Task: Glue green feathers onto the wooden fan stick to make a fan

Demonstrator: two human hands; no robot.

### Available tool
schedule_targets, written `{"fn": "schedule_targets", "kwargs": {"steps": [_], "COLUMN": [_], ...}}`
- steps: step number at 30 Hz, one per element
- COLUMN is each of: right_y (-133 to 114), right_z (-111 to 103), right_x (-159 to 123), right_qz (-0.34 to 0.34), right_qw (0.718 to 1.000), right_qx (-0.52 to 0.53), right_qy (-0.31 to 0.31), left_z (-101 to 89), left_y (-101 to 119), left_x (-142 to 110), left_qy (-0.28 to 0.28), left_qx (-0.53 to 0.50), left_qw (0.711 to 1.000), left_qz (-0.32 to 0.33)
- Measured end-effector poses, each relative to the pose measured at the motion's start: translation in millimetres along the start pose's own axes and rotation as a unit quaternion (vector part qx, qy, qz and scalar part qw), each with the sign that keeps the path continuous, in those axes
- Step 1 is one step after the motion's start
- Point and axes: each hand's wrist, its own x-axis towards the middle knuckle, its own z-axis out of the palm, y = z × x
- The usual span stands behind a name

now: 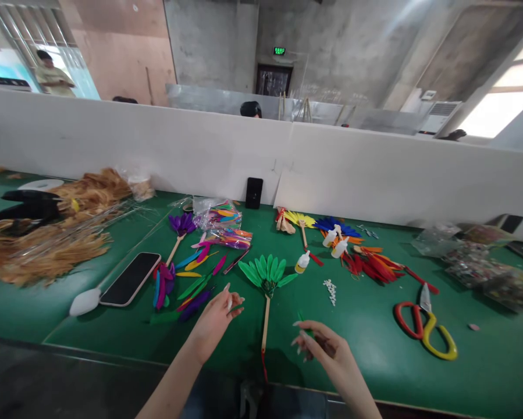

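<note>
A fan of green feathers (267, 270) on a wooden stick (265, 326) lies on the table between my hands, a red cord at the stick's lower end. To its left my left hand (217, 317) hovers with loosely bent fingers apart, holding nothing. On the other side my right hand (324, 346) pinches a small green feather (301, 317), mostly hidden by the fingers. Just beyond the fan's right edge stands a small glue bottle (302, 262). Small white beads (330, 292) lie in a patch farther right.
Scissors (424, 320) with red and yellow handles lie at right. Loose colored feathers (195, 285), a purple feather fan (181, 224) and a phone (131, 279) are at left. More glue bottles (340, 248) and a yellow fan (300, 219) sit behind. A white partition (200, 151) borders the table.
</note>
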Motion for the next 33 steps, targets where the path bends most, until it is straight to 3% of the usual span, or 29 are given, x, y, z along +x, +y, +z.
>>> {"fn": "schedule_targets", "kwargs": {"steps": [6, 12, 23, 27, 30, 33], "right_y": [-5, 4, 2, -5, -11, -22], "right_z": [5, 8, 6, 6, 7, 3], "right_x": [-2, 6, 5, 6, 7, 3], "right_qz": [-0.035, -0.036, -0.118, -0.176, -0.210, -0.206], "right_qw": [0.999, 0.999, 0.987, 0.975, 0.971, 0.975], "right_qx": [0.005, -0.018, -0.090, -0.105, -0.072, -0.040], "right_qy": [-0.039, -0.007, 0.063, 0.079, 0.084, 0.077], "left_z": [-1.8, -5.6, 3.1, 3.2, 8.1, 18.1], "left_y": [-4, -5, 15, 16, 24, 46], "left_x": [-2, -2, -12, -17, -22, -33], "left_qy": [-0.031, -0.047, -0.065, -0.077, -0.080, -0.089], "left_qx": [0.059, 0.064, 0.117, 0.133, 0.138, 0.185], "left_qw": [0.998, 0.997, 0.990, 0.987, 0.985, 0.977], "left_qz": [0.007, 0.015, 0.054, 0.056, 0.059, 0.065]}}
